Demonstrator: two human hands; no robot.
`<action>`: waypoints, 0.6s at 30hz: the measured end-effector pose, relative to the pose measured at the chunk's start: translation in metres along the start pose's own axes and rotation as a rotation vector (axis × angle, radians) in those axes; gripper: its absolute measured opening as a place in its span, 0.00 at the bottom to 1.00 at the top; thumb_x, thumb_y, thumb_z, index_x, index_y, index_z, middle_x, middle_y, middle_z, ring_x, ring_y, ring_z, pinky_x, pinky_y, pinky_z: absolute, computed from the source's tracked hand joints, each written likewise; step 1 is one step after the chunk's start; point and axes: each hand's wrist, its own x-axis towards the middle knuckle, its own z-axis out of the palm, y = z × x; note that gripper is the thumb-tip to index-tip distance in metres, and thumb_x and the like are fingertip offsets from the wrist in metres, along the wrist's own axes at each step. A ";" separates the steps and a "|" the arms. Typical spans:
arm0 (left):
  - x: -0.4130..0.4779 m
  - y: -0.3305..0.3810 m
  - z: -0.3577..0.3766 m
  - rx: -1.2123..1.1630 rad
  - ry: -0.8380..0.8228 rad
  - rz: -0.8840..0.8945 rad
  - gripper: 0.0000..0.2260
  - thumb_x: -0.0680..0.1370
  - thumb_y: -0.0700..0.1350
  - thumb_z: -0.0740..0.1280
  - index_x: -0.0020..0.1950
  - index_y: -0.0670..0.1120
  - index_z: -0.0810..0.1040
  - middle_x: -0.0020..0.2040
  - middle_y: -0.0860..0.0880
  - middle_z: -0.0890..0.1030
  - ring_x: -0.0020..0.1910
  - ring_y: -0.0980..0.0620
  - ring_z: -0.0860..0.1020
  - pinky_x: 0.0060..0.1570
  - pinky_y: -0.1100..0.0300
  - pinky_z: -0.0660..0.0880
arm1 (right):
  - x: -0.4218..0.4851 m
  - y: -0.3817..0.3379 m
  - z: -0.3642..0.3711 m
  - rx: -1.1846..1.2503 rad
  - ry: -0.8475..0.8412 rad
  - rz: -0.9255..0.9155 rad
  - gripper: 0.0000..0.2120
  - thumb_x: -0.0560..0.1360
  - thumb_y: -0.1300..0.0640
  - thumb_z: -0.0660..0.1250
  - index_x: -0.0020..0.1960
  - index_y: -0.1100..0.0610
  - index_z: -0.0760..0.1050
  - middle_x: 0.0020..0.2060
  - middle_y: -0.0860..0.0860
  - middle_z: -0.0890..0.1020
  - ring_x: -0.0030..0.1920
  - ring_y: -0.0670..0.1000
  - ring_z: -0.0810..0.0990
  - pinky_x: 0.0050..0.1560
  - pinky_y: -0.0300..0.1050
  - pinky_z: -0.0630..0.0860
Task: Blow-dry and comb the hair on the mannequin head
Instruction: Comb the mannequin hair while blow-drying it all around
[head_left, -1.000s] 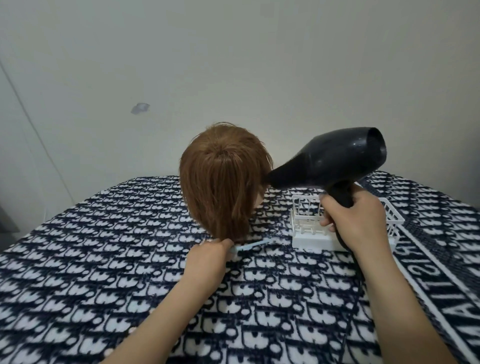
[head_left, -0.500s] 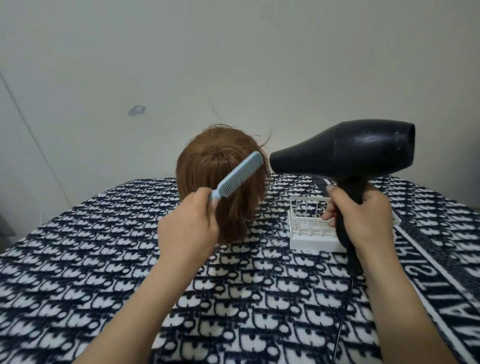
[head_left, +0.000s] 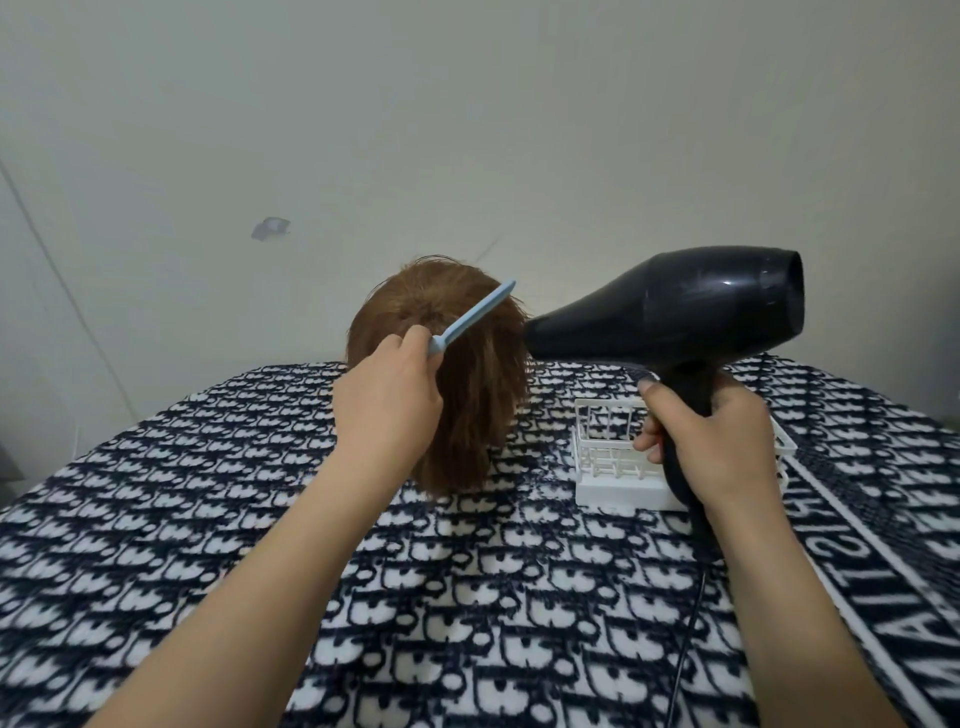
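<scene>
Head view: left hand (head_left: 387, 400) grip pinches the light-blue comb (head_left: 471, 317) by its handle. The comb is laid against the crown, probably so a stroke can run down the back hair. Right hand (head_left: 717, 447) grip is wrapped round the handle of the black hair dryer (head_left: 675, 312). Its nozzle is level and just beside the right side of the mannequin head (head_left: 467, 410), likely so air hits the strands being combed. Mannequin head stands upright on the patterned blanket (head_left: 234, 519), centre, back to camera. Hair is auburn, short and choppy, with flyaways on top and uneven ends. White wire basket (head_left: 613, 493) sits beside it, partly behind the dryer hand.
</scene>
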 end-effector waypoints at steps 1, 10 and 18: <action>-0.002 0.003 0.001 0.007 -0.001 0.013 0.07 0.82 0.50 0.56 0.50 0.48 0.71 0.36 0.52 0.70 0.28 0.48 0.67 0.25 0.59 0.53 | 0.000 -0.001 -0.001 -0.003 0.005 -0.001 0.09 0.77 0.57 0.72 0.39 0.55 0.78 0.25 0.51 0.82 0.24 0.48 0.80 0.26 0.37 0.76; -0.028 0.013 0.028 0.017 -0.129 0.078 0.06 0.81 0.49 0.58 0.50 0.49 0.72 0.36 0.52 0.70 0.31 0.45 0.73 0.26 0.57 0.57 | 0.001 -0.001 -0.004 0.002 -0.009 0.012 0.10 0.77 0.58 0.71 0.37 0.57 0.77 0.25 0.50 0.81 0.25 0.48 0.81 0.26 0.36 0.75; -0.045 0.009 0.043 -0.005 -0.192 0.110 0.03 0.81 0.47 0.58 0.50 0.49 0.69 0.36 0.52 0.68 0.27 0.48 0.67 0.24 0.59 0.55 | 0.001 0.000 0.000 -0.045 -0.034 0.012 0.07 0.77 0.57 0.72 0.40 0.55 0.78 0.25 0.50 0.82 0.24 0.48 0.81 0.26 0.38 0.76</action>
